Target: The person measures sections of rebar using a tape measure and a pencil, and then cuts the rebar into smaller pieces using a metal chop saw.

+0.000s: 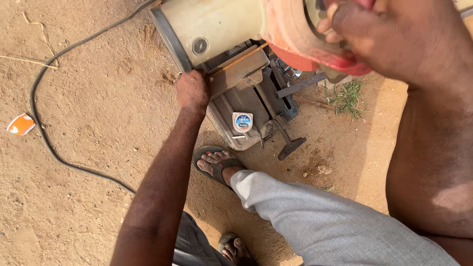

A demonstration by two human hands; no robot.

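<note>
left hand (193, 90): I clamp it on the thin wooden strip (236, 60) at the grey metal chop-saw base (246, 106).
right hand (389, 34): gripping the red saw guard (300, 42), probably closed; blurred.
risk: strip may kick; fingers near blade.

The chop saw (246, 74) sets the palette: its motor housing (217, 27) is cream-beige with a dark grey end rim, its blade guard (300, 42) faded red-orange, its base (246, 106) dull grey steel carrying a round blue-and-white sticker (242, 121). Left of the saw, a black cable (42, 128) curves over tan, sandy ground (88, 98), past an orange-and-white scrap (20, 124). Below the saw, light grey trousers (320, 221) and an olive-brown sandal (217, 165); right of it, green grass (347, 96).
</note>
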